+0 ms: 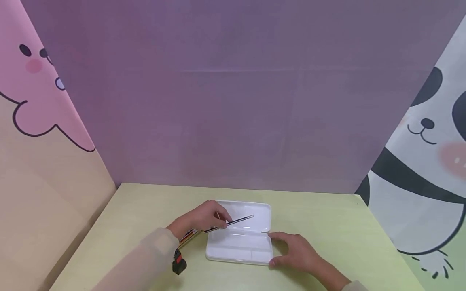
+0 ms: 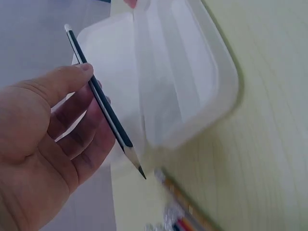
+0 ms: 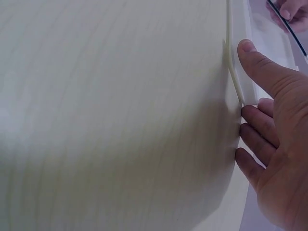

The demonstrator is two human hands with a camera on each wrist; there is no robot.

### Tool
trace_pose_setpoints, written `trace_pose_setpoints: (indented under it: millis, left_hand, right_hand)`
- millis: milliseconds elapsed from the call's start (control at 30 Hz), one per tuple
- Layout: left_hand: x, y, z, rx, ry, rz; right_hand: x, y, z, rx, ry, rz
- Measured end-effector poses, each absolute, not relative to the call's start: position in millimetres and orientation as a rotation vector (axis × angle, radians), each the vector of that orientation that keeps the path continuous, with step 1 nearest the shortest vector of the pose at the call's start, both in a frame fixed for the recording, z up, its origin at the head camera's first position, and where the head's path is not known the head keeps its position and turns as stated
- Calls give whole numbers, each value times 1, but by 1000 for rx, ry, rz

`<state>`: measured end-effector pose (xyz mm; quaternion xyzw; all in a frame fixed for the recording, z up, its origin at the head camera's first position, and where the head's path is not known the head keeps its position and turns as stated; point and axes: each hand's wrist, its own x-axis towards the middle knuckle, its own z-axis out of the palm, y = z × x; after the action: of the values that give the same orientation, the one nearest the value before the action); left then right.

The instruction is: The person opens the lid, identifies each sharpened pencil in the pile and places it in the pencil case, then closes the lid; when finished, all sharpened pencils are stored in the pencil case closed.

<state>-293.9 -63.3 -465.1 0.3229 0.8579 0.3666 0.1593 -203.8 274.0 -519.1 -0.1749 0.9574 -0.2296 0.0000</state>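
Note:
A dark pencil with a pale stripe (image 2: 109,115) is pinched between the thumb and fingers of my left hand (image 1: 208,215). Its sharpened point is down and its white end up, over the left part of an open white plastic case (image 1: 233,254). The case's lid (image 1: 263,210) lies folded back on the far side, and the near half has shallow compartments. My right hand (image 1: 299,254) holds the right end of the case, thumb at the near corner and index finger by the hinge. Several pencils (image 2: 185,199) lie on the table left of the case, partly hidden under my left wrist.
The pale yellow wood-grain table (image 1: 327,218) runs back to a purple wall panel (image 1: 236,121). Cartoon-printed side panels stand to the left and right. A black device with a red part (image 1: 178,262) hangs at my left sleeve.

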Motion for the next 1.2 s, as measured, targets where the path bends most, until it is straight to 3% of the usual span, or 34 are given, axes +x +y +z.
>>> trace_pose_setpoints:
  millis: [667,1200]
  left_hand:
    - [-284,-15,-506,886,2370,1165]
    - [-274,-13,-505,947,2497,891]
  right_hand:
    - [-204,273,-521,-526,3022,-706]
    - [-206,272,-524,-485,3020,-736]
